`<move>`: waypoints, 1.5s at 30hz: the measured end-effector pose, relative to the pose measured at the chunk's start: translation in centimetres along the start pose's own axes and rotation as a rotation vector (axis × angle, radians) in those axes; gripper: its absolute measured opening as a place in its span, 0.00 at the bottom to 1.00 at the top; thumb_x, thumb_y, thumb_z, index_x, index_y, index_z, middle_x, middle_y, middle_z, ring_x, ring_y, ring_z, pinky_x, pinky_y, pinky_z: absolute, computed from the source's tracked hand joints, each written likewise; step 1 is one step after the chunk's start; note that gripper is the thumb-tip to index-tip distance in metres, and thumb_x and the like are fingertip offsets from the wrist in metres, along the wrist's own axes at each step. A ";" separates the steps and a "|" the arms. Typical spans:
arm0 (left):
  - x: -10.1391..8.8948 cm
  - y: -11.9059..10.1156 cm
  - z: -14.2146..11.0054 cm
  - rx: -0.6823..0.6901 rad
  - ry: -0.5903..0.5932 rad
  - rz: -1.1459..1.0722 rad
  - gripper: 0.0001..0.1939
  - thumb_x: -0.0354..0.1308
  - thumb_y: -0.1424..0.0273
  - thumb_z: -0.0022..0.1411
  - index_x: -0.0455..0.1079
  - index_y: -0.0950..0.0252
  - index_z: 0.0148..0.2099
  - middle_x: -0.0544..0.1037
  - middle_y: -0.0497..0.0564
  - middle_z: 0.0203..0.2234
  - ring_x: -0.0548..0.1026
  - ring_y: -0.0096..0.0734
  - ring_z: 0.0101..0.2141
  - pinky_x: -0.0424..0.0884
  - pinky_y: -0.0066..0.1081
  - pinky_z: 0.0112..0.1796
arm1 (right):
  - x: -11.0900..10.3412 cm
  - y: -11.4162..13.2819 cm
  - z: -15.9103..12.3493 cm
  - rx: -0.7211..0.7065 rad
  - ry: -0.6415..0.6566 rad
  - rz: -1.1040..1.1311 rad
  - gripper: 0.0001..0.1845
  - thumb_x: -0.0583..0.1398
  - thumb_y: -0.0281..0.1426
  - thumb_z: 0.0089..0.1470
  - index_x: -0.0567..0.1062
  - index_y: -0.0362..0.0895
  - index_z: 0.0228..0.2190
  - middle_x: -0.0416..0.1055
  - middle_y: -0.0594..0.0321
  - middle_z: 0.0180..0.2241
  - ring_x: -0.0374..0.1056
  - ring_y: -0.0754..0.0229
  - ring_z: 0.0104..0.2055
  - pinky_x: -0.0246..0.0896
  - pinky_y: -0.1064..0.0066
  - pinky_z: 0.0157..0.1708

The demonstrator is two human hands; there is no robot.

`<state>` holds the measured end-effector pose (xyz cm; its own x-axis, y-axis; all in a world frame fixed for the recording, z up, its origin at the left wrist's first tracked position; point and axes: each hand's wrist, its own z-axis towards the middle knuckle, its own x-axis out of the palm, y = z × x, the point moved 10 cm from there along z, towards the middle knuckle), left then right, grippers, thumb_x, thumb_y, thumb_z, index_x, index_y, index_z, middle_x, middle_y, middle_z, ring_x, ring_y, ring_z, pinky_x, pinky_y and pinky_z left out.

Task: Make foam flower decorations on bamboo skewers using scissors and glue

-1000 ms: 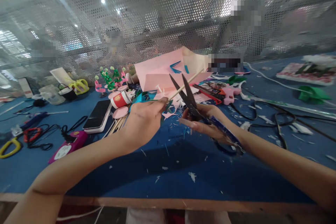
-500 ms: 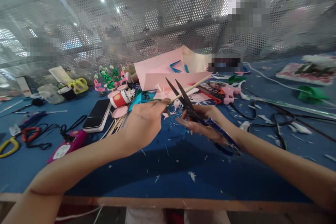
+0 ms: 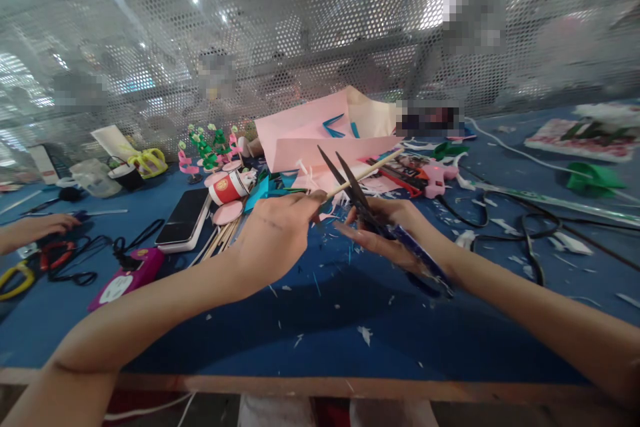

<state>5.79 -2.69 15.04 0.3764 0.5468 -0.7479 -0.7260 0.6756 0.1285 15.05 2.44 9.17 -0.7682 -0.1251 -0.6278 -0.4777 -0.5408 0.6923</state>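
Observation:
My left hand [image 3: 283,233] pinches a thin wooden stick [image 3: 383,163] that slants up to the right over the table. Scissors [image 3: 367,210] with dark blades and blue handles are in my right hand [image 3: 395,230], fingers wrapped about them. The blades are parted and cross the stick; whether they touch it I cannot tell. Behind my hands stand sheets of pink paper [image 3: 300,127]. Beside my left wrist lie more wooden sticks [image 3: 223,240] and a red-and-white paper cup [image 3: 229,188] on its side.
A phone [image 3: 187,217], a purple power strip [image 3: 127,273] and yellow-handled scissors [image 3: 17,280] lie to the left. Another person's hand [image 3: 50,230] rests at the far left. On the right are a pink glue gun [image 3: 440,177], cables and paper scraps. A perforated metal screen [image 3: 310,33] closes the back.
Another person's hand has come in from the left edge over the tools there. The stick's far end has dipped slightly. My hands and the scissors have barely moved.

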 end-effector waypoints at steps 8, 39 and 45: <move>-0.5 -0.2 -0.2 0.023 -0.056 0.135 0.13 0.47 0.80 0.56 0.69 0.71 0.41 0.74 0.48 0.18 0.70 0.24 0.19 0.65 0.22 0.19 | -0.4 -0.7 0.0 -0.015 -0.066 -0.125 0.20 0.54 0.43 0.49 0.67 0.42 0.17 0.61 0.65 0.13 0.56 0.68 0.16 0.51 0.74 0.18; 1.6 -1.1 -0.7 0.113 0.054 0.308 0.17 0.42 0.83 0.55 0.66 0.75 0.45 0.70 0.49 0.17 0.69 0.25 0.19 0.66 0.23 0.20 | 0.0 -1.3 0.3 -0.012 -0.070 -0.268 0.18 0.54 0.40 0.48 0.64 0.40 0.15 0.58 0.64 0.13 0.54 0.67 0.16 0.48 0.73 0.18; 1.0 -2.0 -1.1 0.148 -0.070 0.344 0.16 0.42 0.83 0.56 0.66 0.79 0.43 0.70 0.51 0.17 0.69 0.26 0.19 0.66 0.23 0.17 | 0.1 -2.2 0.5 0.016 -0.094 -0.204 0.15 0.57 0.41 0.44 0.66 0.41 0.20 0.63 0.63 0.15 0.58 0.64 0.18 0.51 0.72 0.19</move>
<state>7.02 -4.02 13.29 0.1677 0.7831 -0.5988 -0.7277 0.5082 0.4608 15.84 4.01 7.77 -0.6911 0.0637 -0.7200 -0.6333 -0.5334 0.5607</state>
